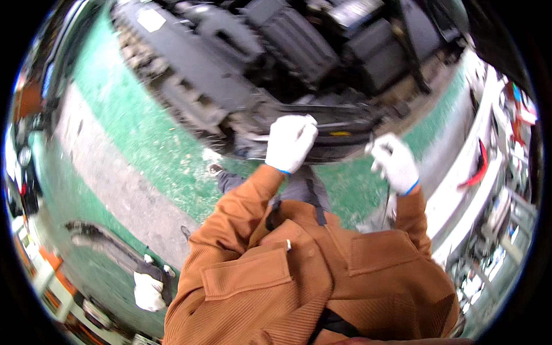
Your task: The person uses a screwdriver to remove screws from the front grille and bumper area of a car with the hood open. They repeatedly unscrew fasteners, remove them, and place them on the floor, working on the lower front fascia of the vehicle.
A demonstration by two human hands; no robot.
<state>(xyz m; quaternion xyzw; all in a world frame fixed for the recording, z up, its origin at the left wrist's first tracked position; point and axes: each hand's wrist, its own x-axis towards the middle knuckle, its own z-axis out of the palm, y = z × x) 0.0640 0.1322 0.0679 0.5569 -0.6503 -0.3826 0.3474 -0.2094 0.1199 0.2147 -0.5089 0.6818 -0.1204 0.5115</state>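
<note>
Fingers [309, 130] curl on the white-gloved left hand [290, 144] and right hand [395, 163], near a long black car-front crossbar [339, 141]; whether grasping, I cannot tell.

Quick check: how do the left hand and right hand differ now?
The left hand overlaps the car's dark front edge in view; the right hand shows mostly against the floor.
The left hand points nearly straight up the picture; the right hand slants up and left.
Both wear white gloves with blue edges.
</note>
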